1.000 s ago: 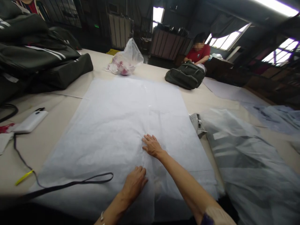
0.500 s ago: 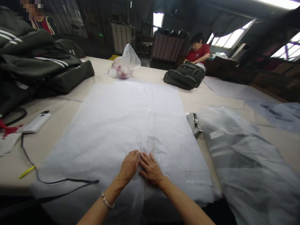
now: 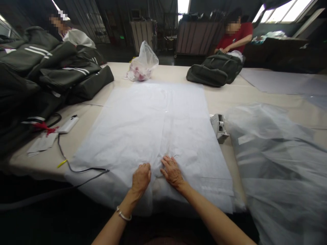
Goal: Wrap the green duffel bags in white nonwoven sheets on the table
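Note:
Translucent white plastic bags (image 3: 133, 126) lie flat in a layer in front of me, their near edge hanging over the table's front. My left hand (image 3: 141, 177), with a bangle on the wrist, has its fingers curled closed on the top plastic near that edge, and small creases run from it. Just to the right, my right hand (image 3: 172, 172) rests palm down on the plastic with its fingers spread. A gap separates the two hands. Beside the layer's right edge stands a grey tape dispenser (image 3: 219, 127).
Dark bags with white stripes (image 3: 68, 73) are piled at left, near a white device (image 3: 68, 124), paper tags (image 3: 43, 143) and a black cord (image 3: 84, 169). A filled plastic bag (image 3: 141, 66) sits at the back. Wrapped dark goods (image 3: 276, 170) lie right. A co-worker (image 3: 237, 37) handles a dark bag (image 3: 216, 69).
My hands have moved apart; the left now has its fingers curled in more, while the right stays flat. The camera view has turned slightly, shifting the table's contents.

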The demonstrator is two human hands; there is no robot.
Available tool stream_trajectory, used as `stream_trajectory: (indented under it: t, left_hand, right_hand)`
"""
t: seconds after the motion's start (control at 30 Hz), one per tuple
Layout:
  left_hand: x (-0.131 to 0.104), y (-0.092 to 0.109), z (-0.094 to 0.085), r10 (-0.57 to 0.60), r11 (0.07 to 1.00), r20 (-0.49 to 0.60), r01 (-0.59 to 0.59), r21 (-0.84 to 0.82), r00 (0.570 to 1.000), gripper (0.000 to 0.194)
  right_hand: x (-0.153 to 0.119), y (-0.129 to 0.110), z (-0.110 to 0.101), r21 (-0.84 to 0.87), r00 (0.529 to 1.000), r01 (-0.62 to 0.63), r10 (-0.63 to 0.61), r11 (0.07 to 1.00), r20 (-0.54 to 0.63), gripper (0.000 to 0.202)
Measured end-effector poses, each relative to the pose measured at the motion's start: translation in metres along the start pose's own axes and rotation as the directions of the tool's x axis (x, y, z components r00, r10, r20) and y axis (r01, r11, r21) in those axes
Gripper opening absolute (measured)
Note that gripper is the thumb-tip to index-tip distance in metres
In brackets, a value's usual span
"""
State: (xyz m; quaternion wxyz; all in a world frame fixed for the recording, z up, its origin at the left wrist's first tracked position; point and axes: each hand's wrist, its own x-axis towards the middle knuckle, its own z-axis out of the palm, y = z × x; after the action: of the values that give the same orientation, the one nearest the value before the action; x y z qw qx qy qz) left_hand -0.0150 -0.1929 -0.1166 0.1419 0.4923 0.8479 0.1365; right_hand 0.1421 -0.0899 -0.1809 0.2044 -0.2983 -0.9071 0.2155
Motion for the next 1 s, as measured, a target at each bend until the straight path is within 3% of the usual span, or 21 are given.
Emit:
stream_trajectory:
  t: [0.2, 0.33, 0.57, 0.67, 0.8, 0.9, 1.0]
  left_hand:
    - [0.016, -0.023, -0.05, -0.172, 0.978, -0.107, 0.156, -0.141, 0.979, 0.017]
    - [0.014, -0.019, -0.063, -0.175, 0.97, -0.155, 0.143, -0.199, 0.972, 0.014]
    - [0.006, -0.002, -0.048, -0.061, 0.996, -0.149, 0.051, -0.07, 0.987, 0.013]
    - [0.0, 0.005, -0.033, 0.053, 0.999, -0.125, -0.052, 0.011, 0.991, 0.026]
    - [-0.005, 0.017, -0.009, 0.167, 0.977, 0.013, -0.167, 0.132, 0.986, 0.039]
    - [-0.003, 0.018, -0.006, 0.125, 0.99, -0.011, -0.124, 0.068, 0.992, 0.043]
    - [0.003, 0.009, -0.027, -0.024, 0.991, -0.158, 0.003, -0.133, 0.987, 0.04]
  right_hand:
    - [0.002, -0.003, -0.002, -0.04, 0.996, -0.005, 0.009, 0.999, 0.091, 0.05]
    - [0.004, -0.007, -0.003, -0.077, 0.988, 0.03, -0.017, 0.997, 0.155, 0.056]
    - [0.016, -0.005, -0.008, -0.128, 0.959, 0.016, 0.021, 0.992, 0.282, 0.062]
    - [0.016, -0.005, -0.001, -0.132, 0.964, 0.026, 0.01, 0.991, 0.266, 0.066]
    - [0.012, -0.003, 0.009, -0.119, 0.98, 0.062, -0.038, 0.991, 0.194, 0.062]
    - [0.022, 0.002, 0.004, -0.079, 0.99, 0.054, -0.044, 0.995, 0.132, 0.049]
    - [0.05, 0.009, -0.007, -0.047, 0.999, 0.006, -0.004, 0.999, 0.053, 0.042]
